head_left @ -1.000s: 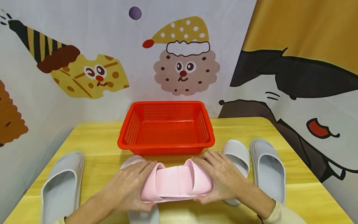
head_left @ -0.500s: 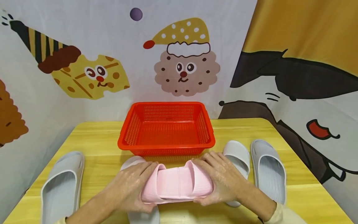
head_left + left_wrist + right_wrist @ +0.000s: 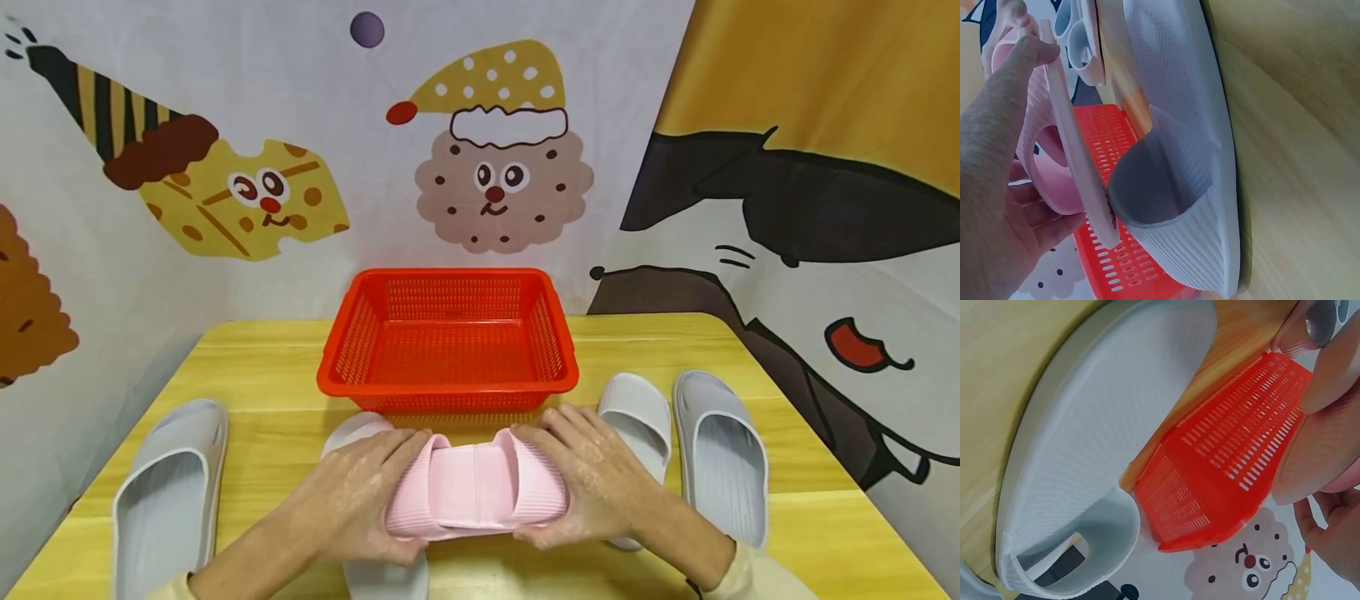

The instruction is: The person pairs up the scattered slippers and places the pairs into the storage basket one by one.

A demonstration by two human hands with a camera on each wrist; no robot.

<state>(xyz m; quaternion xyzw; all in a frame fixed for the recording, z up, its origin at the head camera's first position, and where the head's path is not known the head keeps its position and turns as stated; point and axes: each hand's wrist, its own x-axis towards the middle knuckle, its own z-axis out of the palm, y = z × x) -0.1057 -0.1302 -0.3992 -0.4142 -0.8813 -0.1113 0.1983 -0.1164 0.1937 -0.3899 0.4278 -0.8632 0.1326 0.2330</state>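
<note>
A pair of pink ribbed slippers [image 3: 477, 487] is held up above the front middle of the table, with a dividing line between them. My left hand [image 3: 367, 493] grips their left side, fingers on top and thumb below. On the opposite side my right hand [image 3: 588, 482] grips them the same way. In the left wrist view, the long sole edge of the pink slippers [image 3: 1079, 156] shows, with strap openings beside it. How the two slippers fit together I cannot tell. Under my left hand lies a pale slipper [image 3: 386, 581], partly hidden.
A red plastic basket [image 3: 450, 400] stands behind my hands on the wooden table [image 3: 262, 367]. One grey slipper [image 3: 168, 496] lies at the left. At the right are a white ribbed slipper [image 3: 636, 412] and another grey slipper [image 3: 723, 454]. A cartoon-printed cloth [image 3: 300, 67] hangs behind.
My left hand has shifted slightly right with its side of the pink slippers, so the pair spans a little less width. My right hand has barely moved, and both keep their grip.
</note>
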